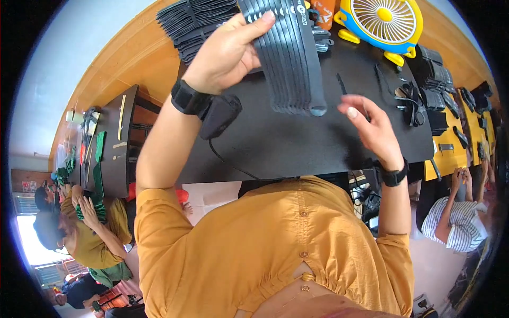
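A fanned bundle of flat black straps point(291, 63) with rounded ends hangs from my left hand point(230, 50), its thumb pressed on the top strap near the white printing. The free ends reach down over the dark table point(265, 148). My right hand point(371, 124) is just right of those ends, apart from them; its fingers are half bent, the thumb stands off, and nothing shows in it. A small dark blade-like piece point(341, 84) lies on the table above my right hand.
Stacks of black straps point(196, 26) stand at the far left. A yellow and blue fan point(384, 15) stands at the far right, near scissors point(413, 108) and more black pieces point(435, 71). A black pouch point(221, 115) with a cable hangs by my left wrist. Other people work at both sides.
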Demonstrator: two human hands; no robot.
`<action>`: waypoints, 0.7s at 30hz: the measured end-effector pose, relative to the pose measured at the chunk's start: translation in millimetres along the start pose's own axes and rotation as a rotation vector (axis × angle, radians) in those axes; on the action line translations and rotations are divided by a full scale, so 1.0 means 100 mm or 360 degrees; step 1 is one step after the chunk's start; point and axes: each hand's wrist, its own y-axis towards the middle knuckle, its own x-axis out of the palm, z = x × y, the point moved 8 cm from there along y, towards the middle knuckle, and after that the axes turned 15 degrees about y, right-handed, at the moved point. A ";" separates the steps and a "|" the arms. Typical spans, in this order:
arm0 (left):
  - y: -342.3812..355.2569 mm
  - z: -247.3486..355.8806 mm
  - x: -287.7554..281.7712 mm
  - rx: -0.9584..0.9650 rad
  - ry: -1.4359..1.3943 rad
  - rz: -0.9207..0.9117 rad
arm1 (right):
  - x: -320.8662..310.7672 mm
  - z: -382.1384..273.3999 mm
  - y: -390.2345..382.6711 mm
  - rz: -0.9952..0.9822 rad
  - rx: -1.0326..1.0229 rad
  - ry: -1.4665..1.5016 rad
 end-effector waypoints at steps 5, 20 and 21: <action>-0.21 -0.12 0.20 -0.0016 -0.0154 -0.0013 | 0.60 -0.23 0.07 -0.0193 0.0079 0.0492; -1.77 -1.03 -1.42 -0.0643 0.0755 0.1089 | 1.06 0.29 0.00 -0.0510 0.0455 -0.0008; -1.99 -1.13 -1.64 -0.0803 0.1313 0.1372 | 1.01 0.33 -0.02 -0.0524 0.0418 -0.0030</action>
